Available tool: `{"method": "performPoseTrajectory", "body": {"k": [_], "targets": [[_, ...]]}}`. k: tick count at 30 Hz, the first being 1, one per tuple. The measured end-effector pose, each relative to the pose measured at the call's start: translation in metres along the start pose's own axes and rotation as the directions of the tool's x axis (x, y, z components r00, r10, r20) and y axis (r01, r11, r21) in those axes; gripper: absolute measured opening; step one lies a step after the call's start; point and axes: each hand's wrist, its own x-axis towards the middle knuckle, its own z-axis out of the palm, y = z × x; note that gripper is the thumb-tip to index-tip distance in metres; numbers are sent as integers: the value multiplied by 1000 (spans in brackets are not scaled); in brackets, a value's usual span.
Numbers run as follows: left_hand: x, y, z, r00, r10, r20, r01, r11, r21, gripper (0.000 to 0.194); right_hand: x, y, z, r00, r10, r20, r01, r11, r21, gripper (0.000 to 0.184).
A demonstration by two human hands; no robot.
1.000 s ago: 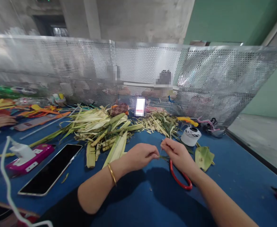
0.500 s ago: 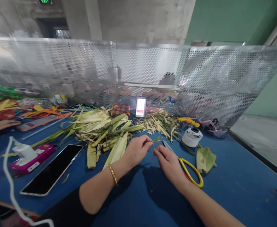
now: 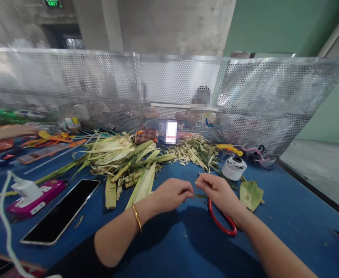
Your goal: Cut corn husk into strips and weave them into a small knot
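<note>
My left hand [image 3: 173, 194], with a gold bangle on its wrist, has thumb and fingers pinched together. My right hand [image 3: 217, 192] pinches close beside it, a small gap to the right. A thin pale thread [image 3: 195, 189] spans the two sets of fingertips. By them, a narrow green strip of leaf [image 3: 200, 196] shows; which hand holds it I cannot tell. Under my right hand lies a pair of scissors [image 3: 221, 223] with a red handle loop showing, the rest mostly covered. Right of that hand are a ball of white thread [image 3: 233, 168] and a pale green husk piece [image 3: 251, 195].
Corn husks [image 3: 111, 152] and shredded scraps [image 3: 200, 150] lie behind my hands. At left are a phone [image 3: 62, 210], a purple power strip [image 3: 38, 200] and another person's hand [image 3: 19, 131]. A perforated metal screen [image 3: 100, 81] stands along the back.
Both hands have moved slightly nearer to me and to the right. My right hand now covers more of the scissors. The other person's hand at left has moved right and away from me.
</note>
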Motion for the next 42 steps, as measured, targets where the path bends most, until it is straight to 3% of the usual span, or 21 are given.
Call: {"method": "performPoseTrajectory", "body": {"k": [2, 4, 7, 9, 13, 15, 17, 23, 26, 29, 31, 32, 34, 37, 39, 42], "targets": [[-1, 5, -2, 998, -42, 50, 51, 978, -203, 14, 3, 5, -3, 982, 151, 117, -175, 957, 231, 28], [-1, 9, -2, 993, -111, 47, 121, 911, -395, 14, 4, 8, 0, 945, 247, 216, -319, 847, 425, 29], [0, 10, 1, 973, -229, -25, 171, 790, -588, 13, 3, 9, 15, 926, 289, 243, -378, 722, 579, 30], [2, 7, 4, 950, -301, -84, 176, 738, -652, 13, 1, 8, 26, 926, 304, 222, -376, 711, 594, 31], [6, -1, 10, 905, -393, -163, 191, 717, -671, 15, -4, 0, 39, 961, 275, 31, -266, 888, 374, 28], [6, -4, 12, 897, -399, -190, 197, 745, -637, 16, -7, -5, 40, 981, 167, -95, -147, 971, 188, 27], [7, -5, 14, 899, -377, -221, 191, 794, -577, 17, -9, -9, 39, 987, 48, -155, -44, 998, 33, 27], [5, -3, 12, 917, -272, -291, 214, 953, -216, 18, -12, -11, 29, 981, -173, -83, 147, 956, -256, 24], [3, -1, 9, 958, -221, -181, 212, 975, -68, 17, -8, -8, 17, 983, -177, -43, 157, 944, -291, 23], [0, 1, 5, 978, -191, 77, 204, 952, -228, 14, -2, -3, 4, 997, -67, 47, 72, 990, -121, 22], [-2, 2, 3, 965, -169, 200, 240, 876, -419, 12, 1, 1, -2, 985, 82, 155, -100, 989, 113, 23], [-2, 3, 2, 961, -162, 226, 258, 823, -506, 13, 2, 2, -3, 965, 156, 211, -208, 945, 252, 24], [-3, 5, 2, 961, -162, 226, 273, 710, -650, 16, 3, 4, -2, 920, 258, 295, -380, 772, 509, 27], [-2, 8, 4, 960, -216, 177, 269, 544, -795, 19, 1, 3, 7, 887, 326, 329, -460, 539, 706, 29], [0, 8, 7, 953, -274, 129, 250, 469, -847, 20, -1, 2, 16, 886, 348, 307, -453, 504, 735, 29], [3, 5, 12, 931, -361, 62, 221, 419, -881, 21, -2, 0, 29, 912, 372, 173, -380, 608, 697, 27]]}}
